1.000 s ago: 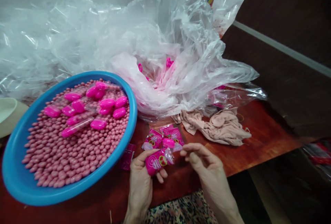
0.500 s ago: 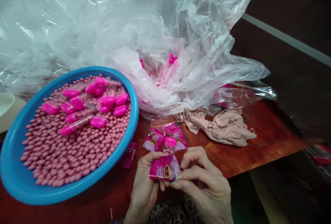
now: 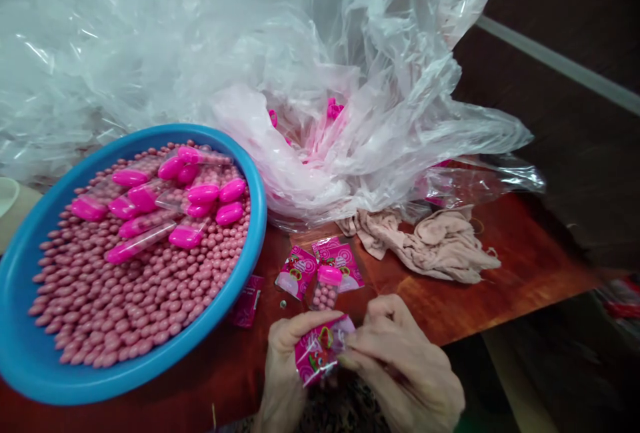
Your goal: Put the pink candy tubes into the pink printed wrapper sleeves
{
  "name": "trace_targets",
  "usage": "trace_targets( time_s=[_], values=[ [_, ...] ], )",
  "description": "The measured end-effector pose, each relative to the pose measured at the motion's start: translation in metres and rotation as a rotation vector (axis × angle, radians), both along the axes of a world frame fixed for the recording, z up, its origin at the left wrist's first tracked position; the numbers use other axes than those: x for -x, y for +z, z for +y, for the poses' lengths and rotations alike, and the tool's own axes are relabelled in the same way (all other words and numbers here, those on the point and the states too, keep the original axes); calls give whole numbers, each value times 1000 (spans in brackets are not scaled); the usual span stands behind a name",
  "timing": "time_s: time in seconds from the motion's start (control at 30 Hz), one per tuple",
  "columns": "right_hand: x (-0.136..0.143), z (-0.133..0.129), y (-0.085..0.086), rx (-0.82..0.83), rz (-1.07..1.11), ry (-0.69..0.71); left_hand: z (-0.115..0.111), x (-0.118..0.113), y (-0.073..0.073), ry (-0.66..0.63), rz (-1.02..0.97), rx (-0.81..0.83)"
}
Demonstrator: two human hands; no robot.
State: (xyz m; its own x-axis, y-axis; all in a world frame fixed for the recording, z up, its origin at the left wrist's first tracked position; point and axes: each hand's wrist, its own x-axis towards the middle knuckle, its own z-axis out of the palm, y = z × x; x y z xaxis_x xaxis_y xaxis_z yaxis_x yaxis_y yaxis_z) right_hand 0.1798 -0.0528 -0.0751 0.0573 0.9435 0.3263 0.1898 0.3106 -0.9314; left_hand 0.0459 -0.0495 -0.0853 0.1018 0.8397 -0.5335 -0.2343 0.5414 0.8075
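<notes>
Both hands pinch one sachet [image 3: 320, 351] low at the table's near edge. Left hand [image 3: 285, 366] grips its left side, thumb on top; right hand [image 3: 405, 369] grips the right end with fingertips. The sachet is small, glossy pink film with a red-green fruit print and a clear, crinkled right end. Just beyond the hands: two more sachets [image 3: 320, 265] lying flat, one capped tube [image 3: 326, 286] of pink beads on them, one sachet [image 3: 247, 301] half under the bowl [image 3: 30, 366]. The blue bowl, to the left, holds loose pink beads and about ten pink-capped tubes. Beyond right hand: one beige cloth [image 3: 435, 246]. Farther back: crumpled clear bags [image 3: 310, 86].
</notes>
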Motion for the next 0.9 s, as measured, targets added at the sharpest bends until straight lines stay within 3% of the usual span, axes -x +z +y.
trace_targets(
  time_s=[0.13, 0.23, 0.3, 0.33, 0.4, 0.47, 0.57, 0.73, 0.9],
  values=[
    [-6, -6, 9, 21, 65, -47, -5, 1, 1, 29, -46, 90],
    [-14, -2, 13, 12, 182, -304, -4, 7, -5, 165, -33, 112],
    [-15, 4, 10, 100, 168, -482, -1, 12, -11, 269, -3, 108],
    [-13, 7, 5, 185, 99, -499, 1, 14, -13, 313, 13, 95],
    [-3, 12, -8, 376, -138, -410, 3, 17, -16, 367, 32, 68],
    [12, 15, -24, 454, -461, -300, 5, 18, -17, 389, 27, 47],
    [31, 15, -41, 458, -556, -256, 5, 19, -19, 417, 34, 38],
    [19, 16, -36, 451, -462, -154, 5, 27, -23, 402, 194, -80],
    [-7, 14, -17, 609, -80, 54, 10, 32, -20, 247, 302, -261]
  ],
)
